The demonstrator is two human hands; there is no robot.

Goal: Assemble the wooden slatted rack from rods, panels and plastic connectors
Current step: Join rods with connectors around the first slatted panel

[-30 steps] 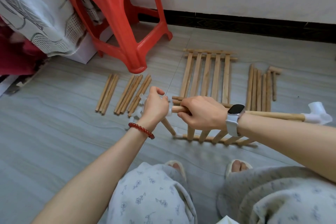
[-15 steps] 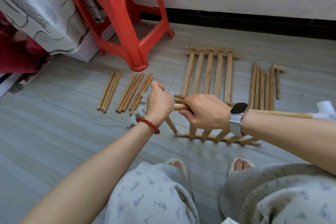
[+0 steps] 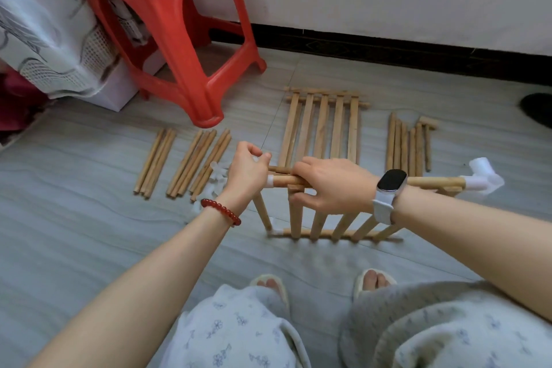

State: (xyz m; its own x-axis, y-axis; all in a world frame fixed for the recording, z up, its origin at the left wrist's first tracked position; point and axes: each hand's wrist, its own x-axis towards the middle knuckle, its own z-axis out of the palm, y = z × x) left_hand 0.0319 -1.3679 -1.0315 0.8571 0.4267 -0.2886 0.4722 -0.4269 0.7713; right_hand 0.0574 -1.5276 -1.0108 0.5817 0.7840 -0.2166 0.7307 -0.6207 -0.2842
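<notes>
Both hands have barely shifted: left hand (image 3: 248, 169) fingers curl around the connector (image 3: 269, 181), right hand (image 3: 331, 185) grips the rod (image 3: 433, 182), bare floor (image 3: 89, 233) leftward.

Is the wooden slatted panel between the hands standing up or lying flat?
Standing up. The slatted panel rests on its bottom edge on the floor, while the right hand grips the rod along its top.

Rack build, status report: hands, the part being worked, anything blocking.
Left hand gripping connector at rod end. Right hand gripping rod over upright slatted panel. Nothing blocking.
</notes>
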